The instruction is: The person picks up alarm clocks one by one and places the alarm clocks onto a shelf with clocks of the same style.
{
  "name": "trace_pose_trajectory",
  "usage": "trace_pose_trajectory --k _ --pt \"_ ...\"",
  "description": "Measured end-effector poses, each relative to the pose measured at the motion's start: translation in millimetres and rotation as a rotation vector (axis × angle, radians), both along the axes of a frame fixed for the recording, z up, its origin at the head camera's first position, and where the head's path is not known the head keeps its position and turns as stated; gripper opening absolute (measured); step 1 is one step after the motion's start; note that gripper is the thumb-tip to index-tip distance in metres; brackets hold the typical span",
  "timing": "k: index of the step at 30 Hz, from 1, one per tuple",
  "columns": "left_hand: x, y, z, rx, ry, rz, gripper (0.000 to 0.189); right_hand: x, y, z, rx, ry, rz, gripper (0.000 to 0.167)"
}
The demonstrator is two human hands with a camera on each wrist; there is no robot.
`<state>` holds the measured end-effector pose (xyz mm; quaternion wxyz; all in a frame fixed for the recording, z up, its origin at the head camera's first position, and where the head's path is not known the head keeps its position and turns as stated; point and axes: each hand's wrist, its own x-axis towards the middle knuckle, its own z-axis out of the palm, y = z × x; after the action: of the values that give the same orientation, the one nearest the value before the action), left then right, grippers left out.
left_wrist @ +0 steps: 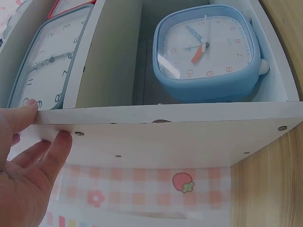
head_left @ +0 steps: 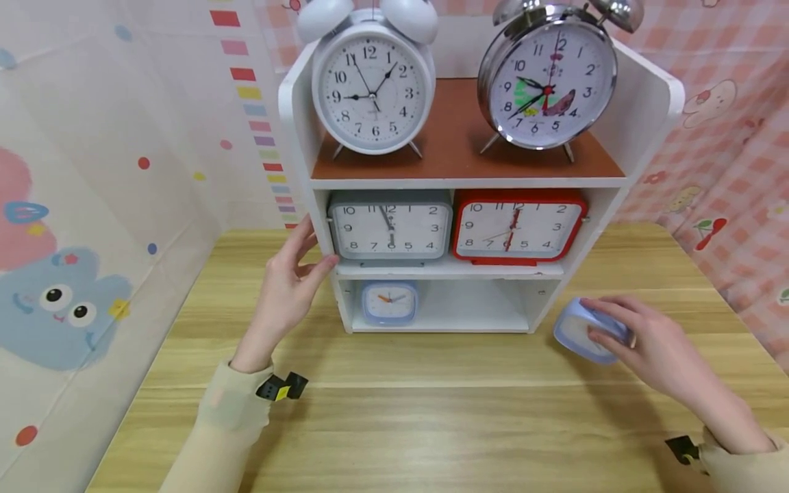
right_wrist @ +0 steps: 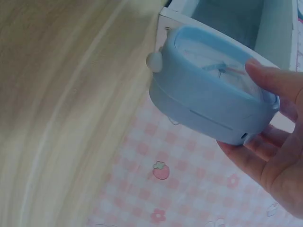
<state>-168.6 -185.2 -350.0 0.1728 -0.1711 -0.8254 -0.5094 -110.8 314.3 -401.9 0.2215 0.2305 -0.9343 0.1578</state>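
My left hand (head_left: pixel 283 294) holds the left side panel of a white shelf (head_left: pixel 450 272), thumb on its front edge and fingers against the outer side. In the left wrist view, the thumb lies beside the grey clock's corner. A small light-blue alarm clock (head_left: pixel 572 333) is in my right hand (head_left: pixel 656 349), tilted, right of the shelf's lower corner. In the right wrist view, the thumb presses its face and the fingers support its back. A similar small blue clock (head_left: pixel 390 302) stands in the lower compartment's left end.
A grey clock (head_left: pixel 391 227) and a red clock (head_left: pixel 520 228) fill the middle compartment. On the brown top board stand a white twin-bell clock (head_left: pixel 372 85) and a silver twin-bell clock (head_left: pixel 547 82). The shelf stands on a wooden table (head_left: pixel 431 424), with patterned cloth behind.
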Motion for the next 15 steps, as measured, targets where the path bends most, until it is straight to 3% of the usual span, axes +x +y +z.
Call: trace_pose_trajectory --k 15 --pt "-0.1 -0.2 0.0 0.004 0.001 0.008 0.073 17.2 -18.1 9.3 0.036 0.000 0.151 0.067"
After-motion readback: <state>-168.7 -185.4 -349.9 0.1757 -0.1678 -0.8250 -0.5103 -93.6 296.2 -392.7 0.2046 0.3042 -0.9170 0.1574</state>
